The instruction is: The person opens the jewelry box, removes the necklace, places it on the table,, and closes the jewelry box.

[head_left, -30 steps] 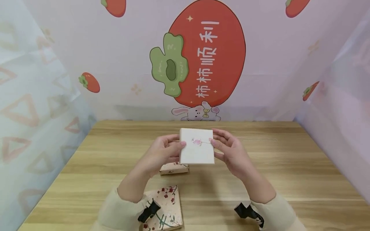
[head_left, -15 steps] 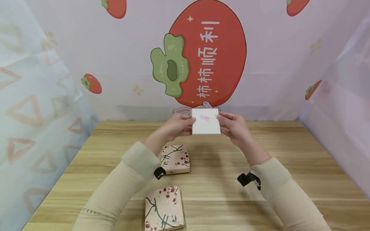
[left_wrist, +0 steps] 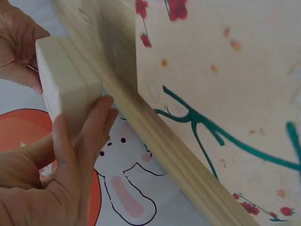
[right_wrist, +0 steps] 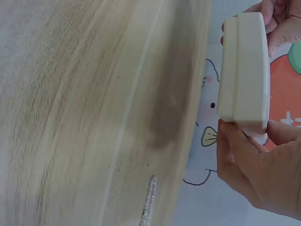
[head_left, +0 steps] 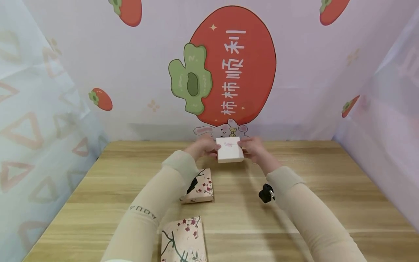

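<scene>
A small white lidded box (head_left: 230, 152) with a pink flower drawn on its top is held near the table's far edge. My left hand (head_left: 207, 145) grips its left side and my right hand (head_left: 256, 150) its right side, thumbs near the top face. In the left wrist view, the left fingers (left_wrist: 96, 117) lie along the side of the box, and a lid seam runs around it. The right wrist view has the box (right_wrist: 244, 70) raised off the wood, a shadow lying on the table beside it.
Two pink boxes with plum-blossom branches lie on the wooden table (head_left: 327, 203): one in the middle (head_left: 205, 189), partly behind my left sleeve, the other nearer (head_left: 184, 238). A thin clear strip (right_wrist: 148, 200) lies at right. A printed backdrop (head_left: 301, 72) stands behind the table.
Both hands have carried the white box away from me towards the far edge. In the last half second it has come down and tipped, so its front side now shows.
</scene>
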